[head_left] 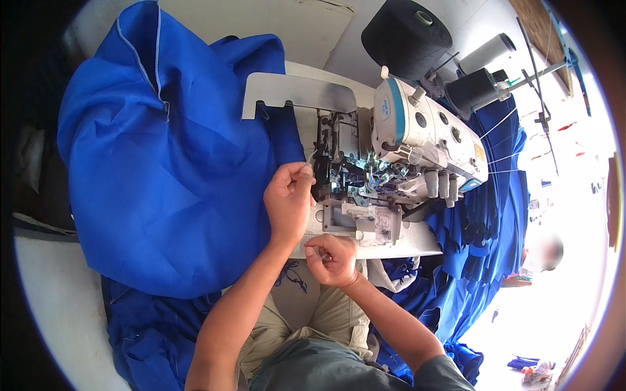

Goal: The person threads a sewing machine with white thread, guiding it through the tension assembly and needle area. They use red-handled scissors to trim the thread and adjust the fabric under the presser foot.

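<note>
My left hand point(289, 199) is closed in a pinch at the left side of an overlock sewing machine point(427, 130), beside a large blue fabric piece point(176, 169). What its fingertips hold, if anything, is too small to make out. Lower and to the right, my right hand point(334, 259) is curled at the table's front edge. A small shiny metal thing shows between its fingers, its kind hidden. The machine's looper area stands exposed, with metal parts point(358, 176) in view. A grey metal plate point(300, 91) reaches out over the fabric.
A black thread cone point(407, 36) stands behind the machine, with another dark spool point(476, 91) beside it. Threads run toward the machine head from the right. Blue fabric point(482, 195) hangs in layers at the right, and more blue cloth point(153, 332) lies at lower left.
</note>
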Available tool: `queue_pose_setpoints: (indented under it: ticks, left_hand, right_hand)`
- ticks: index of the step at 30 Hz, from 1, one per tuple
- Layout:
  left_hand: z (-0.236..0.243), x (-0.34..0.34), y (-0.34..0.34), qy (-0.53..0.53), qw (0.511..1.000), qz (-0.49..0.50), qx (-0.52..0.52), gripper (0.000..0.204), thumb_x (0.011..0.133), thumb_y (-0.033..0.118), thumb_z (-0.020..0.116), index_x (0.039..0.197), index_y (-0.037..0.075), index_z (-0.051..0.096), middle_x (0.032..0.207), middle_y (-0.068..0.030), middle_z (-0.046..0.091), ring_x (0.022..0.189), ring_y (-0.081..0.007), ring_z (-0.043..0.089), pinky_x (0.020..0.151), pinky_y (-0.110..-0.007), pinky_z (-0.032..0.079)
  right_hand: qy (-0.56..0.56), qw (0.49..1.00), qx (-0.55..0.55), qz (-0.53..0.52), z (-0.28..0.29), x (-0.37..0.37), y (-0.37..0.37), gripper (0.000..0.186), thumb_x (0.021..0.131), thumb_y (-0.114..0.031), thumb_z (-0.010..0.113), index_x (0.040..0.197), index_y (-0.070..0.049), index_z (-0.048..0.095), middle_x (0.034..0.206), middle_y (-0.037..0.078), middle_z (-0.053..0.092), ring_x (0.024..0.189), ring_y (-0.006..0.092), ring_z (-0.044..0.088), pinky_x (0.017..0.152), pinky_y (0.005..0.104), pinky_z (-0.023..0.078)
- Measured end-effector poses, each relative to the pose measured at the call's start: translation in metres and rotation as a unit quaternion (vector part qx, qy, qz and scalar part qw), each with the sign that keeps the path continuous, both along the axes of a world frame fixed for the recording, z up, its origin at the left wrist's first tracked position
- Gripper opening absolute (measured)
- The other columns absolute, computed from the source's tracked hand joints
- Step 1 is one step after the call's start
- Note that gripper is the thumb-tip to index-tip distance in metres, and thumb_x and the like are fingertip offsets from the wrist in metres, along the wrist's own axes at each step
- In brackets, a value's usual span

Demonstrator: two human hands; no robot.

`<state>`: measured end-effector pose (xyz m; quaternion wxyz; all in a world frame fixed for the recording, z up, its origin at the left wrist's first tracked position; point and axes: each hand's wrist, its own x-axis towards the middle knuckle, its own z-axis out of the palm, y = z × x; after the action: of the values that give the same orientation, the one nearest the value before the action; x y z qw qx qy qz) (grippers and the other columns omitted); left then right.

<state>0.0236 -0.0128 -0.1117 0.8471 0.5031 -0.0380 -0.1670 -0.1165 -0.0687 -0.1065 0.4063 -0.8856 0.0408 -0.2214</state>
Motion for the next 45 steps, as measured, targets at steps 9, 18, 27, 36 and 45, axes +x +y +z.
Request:
queue_pose_setpoints:
  ticks: [9,18,27,36,45]
  left_hand:
    - [0.0001,-0.0005,-0.0007,-0.001,1.000,-0.004,-0.005,0.016,0.103,0.017,0.066,0.103,0.001,0.066,0.084,-0.0037,0.067,0.052,-0.0049,0.054,0.044,-0.021,0.040]
    - [0.0006,0.0001,-0.0015,0.006,1.000,0.004,-0.003,0.017,0.103,0.018,0.067,0.104,0.001,0.067,0.083,-0.0040,0.067,0.052,-0.0050,0.054,0.043,-0.021,0.041]
    - [0.0012,-0.0009,-0.0022,-0.007,1.000,0.004,-0.003,0.015,0.103,0.016,0.066,0.104,0.001,0.067,0.084,-0.0039,0.068,0.052,-0.0050,0.054,0.044,-0.021,0.041]
    - [0.0006,-0.0010,-0.0028,-0.001,1.000,0.000,-0.014,0.015,0.103,0.016,0.066,0.103,0.001,0.067,0.084,-0.0036,0.068,0.052,-0.0049,0.054,0.045,-0.021,0.041]
    - [0.0024,-0.0028,-0.0017,-0.003,1.000,-0.011,0.003,0.015,0.102,0.015,0.066,0.104,0.001,0.068,0.085,-0.0035,0.068,0.053,-0.0050,0.054,0.046,-0.021,0.041]
  right_hand:
    - [-0.004,1.000,-0.008,-0.001,-0.0010,0.0000,-0.0004,0.006,0.083,-0.005,0.072,0.086,-0.007,0.067,0.059,0.006,0.059,0.045,0.0173,0.054,0.046,0.0313,0.043]
    - [-0.008,1.000,-0.007,0.000,-0.0029,0.0000,0.0000,0.006,0.082,-0.005,0.072,0.086,-0.006,0.067,0.059,0.006,0.059,0.045,0.0186,0.054,0.046,0.0316,0.043]
    - [-0.005,1.000,-0.007,0.005,-0.0038,-0.0002,-0.0005,0.007,0.083,-0.005,0.073,0.087,-0.006,0.067,0.060,0.006,0.060,0.045,0.0180,0.054,0.046,0.0314,0.043]
    - [-0.009,1.000,-0.003,0.000,-0.0050,-0.0005,0.0007,0.007,0.083,-0.004,0.073,0.087,-0.006,0.067,0.060,0.006,0.060,0.045,0.0182,0.054,0.046,0.0315,0.043]
    - [-0.016,1.000,-0.003,0.002,-0.0057,0.0000,0.0006,0.007,0.083,-0.005,0.073,0.086,-0.006,0.067,0.059,0.006,0.059,0.045,0.0193,0.054,0.046,0.0324,0.043]
